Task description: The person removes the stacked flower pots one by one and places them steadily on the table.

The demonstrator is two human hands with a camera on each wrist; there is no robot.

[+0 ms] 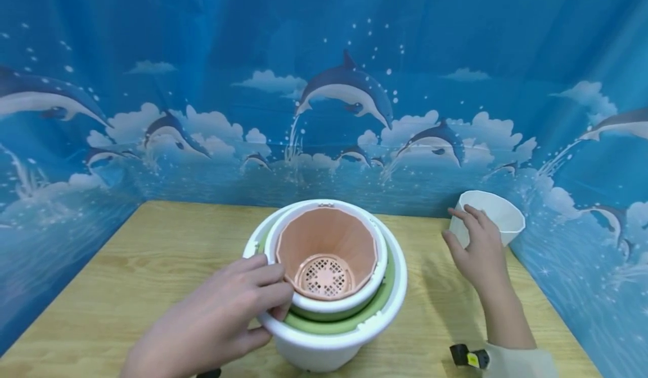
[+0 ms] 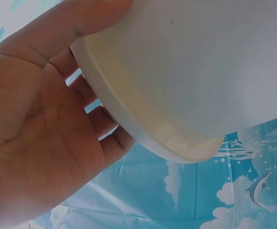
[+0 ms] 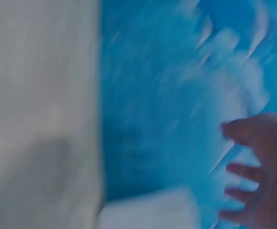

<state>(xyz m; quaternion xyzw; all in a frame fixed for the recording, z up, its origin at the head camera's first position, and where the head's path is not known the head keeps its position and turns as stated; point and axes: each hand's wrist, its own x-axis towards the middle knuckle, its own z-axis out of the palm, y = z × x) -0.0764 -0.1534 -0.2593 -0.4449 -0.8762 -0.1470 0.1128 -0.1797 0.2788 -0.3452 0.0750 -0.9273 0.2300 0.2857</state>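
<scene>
A stack of nested flowerpots stands at the front middle of the table. Its outermost piece is a large white pot [image 1: 314, 355], with a green pot [image 1: 334, 327] inside it, then a smaller white pot [image 1: 382, 254], and a terracotta-coloured pot [image 1: 326, 226] with a perforated bottom innermost. My left hand [image 1: 223, 310] grips the stack's left rim, thumb outside below the lip and fingers over the top; the left wrist view shows the thumb on the white wall. Spread-fingered, my right hand [image 1: 478, 248] is at a white faceted pot [image 1: 493, 212]; whether it touches cannot be told.
The wooden table [image 1: 167, 265] meets a blue dolphin-print curtain [image 1: 324, 158] along its back and right edges. The white faceted pot stands in the back right corner, close to the curtain.
</scene>
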